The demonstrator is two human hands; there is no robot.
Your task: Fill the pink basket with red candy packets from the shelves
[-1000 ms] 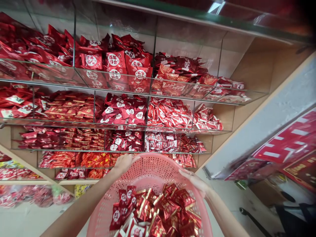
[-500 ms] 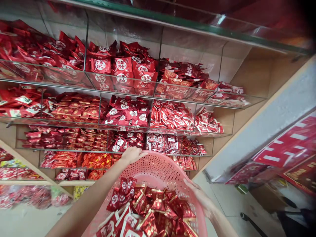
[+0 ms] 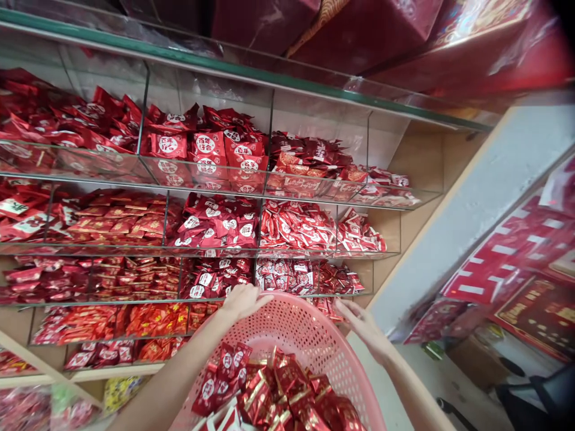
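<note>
A pink perforated plastic basket (image 3: 309, 323) stands in front of me, tilted toward the shelves. Its lower part holds a heap of red and gold candy packets (image 3: 287, 383), with several white-edged ones at the front. My left hand (image 3: 242, 300) is closed over the far rim, thumb along the edge. Off the rim, my right hand (image 3: 362, 323) is raised beside the basket's right side, fingers stretched toward the shelf and holding nothing. Just beyond its fingertips lie red packets (image 3: 330, 308) in a low compartment, partly hidden by the basket.
Tiered shelves with glass dividers (image 3: 269, 137) hold piles of red candy packets (image 3: 206, 155). Large dark red boxes (image 3: 368, 36) sit on the top glass shelf. Right of the wooden side panel (image 3: 413, 221) stand a grey wall, red printed sheets (image 3: 494, 251) and a cardboard box (image 3: 480, 359).
My right hand has left the basket's right rim and moved up toward the shelves. My left hand keeps its hold. The view has tilted up, bringing the boxes on top into sight.
</note>
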